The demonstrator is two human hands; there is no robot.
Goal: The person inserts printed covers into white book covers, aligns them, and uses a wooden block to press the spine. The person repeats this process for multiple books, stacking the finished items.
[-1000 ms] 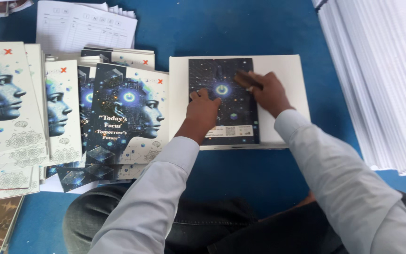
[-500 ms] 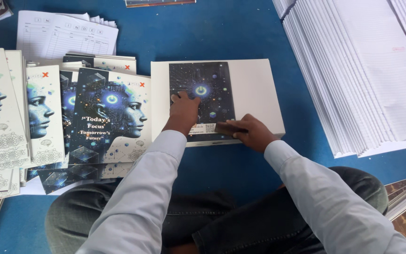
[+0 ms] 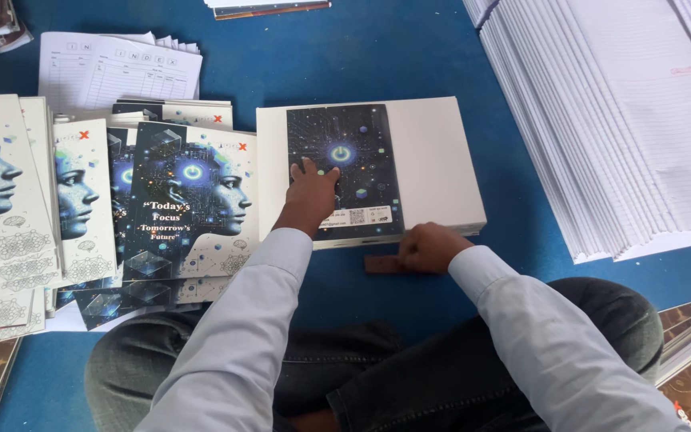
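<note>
Head view is showing the right hand (image 3: 425,246) gripping a small brown block (image 3: 383,264) on the blue floor (image 3: 345,56), while farther off the left hand (image 3: 312,194) is pressing, fingers spread, on the dark printed cover (image 3: 344,164) atop the white stack (image 3: 440,164).

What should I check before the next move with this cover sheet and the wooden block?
1. Left hand flat on the dark cover sheet: ok.
2. Cover sheet lying on the white stack, left of its middle: ok.
3. Right hand on the wooden block, on the blue floor just in front of the stack: ok.
4. Sheet fully stuck down: cannot tell.
5. Printed covers within reach on the left: ok.
</note>
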